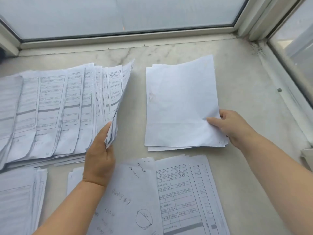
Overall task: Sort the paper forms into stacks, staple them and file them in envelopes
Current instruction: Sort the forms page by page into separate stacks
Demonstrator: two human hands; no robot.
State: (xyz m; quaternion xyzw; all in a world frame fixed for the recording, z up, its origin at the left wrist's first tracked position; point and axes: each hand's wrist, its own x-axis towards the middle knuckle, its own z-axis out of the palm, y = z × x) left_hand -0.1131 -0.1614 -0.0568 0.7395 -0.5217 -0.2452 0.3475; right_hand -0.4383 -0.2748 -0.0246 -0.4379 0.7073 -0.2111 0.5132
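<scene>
A wide fanned pile of printed forms (50, 107) covers the left of the marble sill. My left hand (100, 155) grips the lower right corner of several of its sheets and lifts them so they curl upward. To the right lies a small stack of blank-side-up sheets (179, 102). My right hand (233, 126) pinches the top sheet at that stack's lower right edge, thumb on top. Near me lies another stack of forms (183, 192), with a handwritten sheet (128, 200) over its left part.
A further stack of forms (18, 199) lies at the bottom left. Window frames (128, 38) bound the sill at the back and on the right. Bare marble (254, 85) shows between the blank stack and the right window.
</scene>
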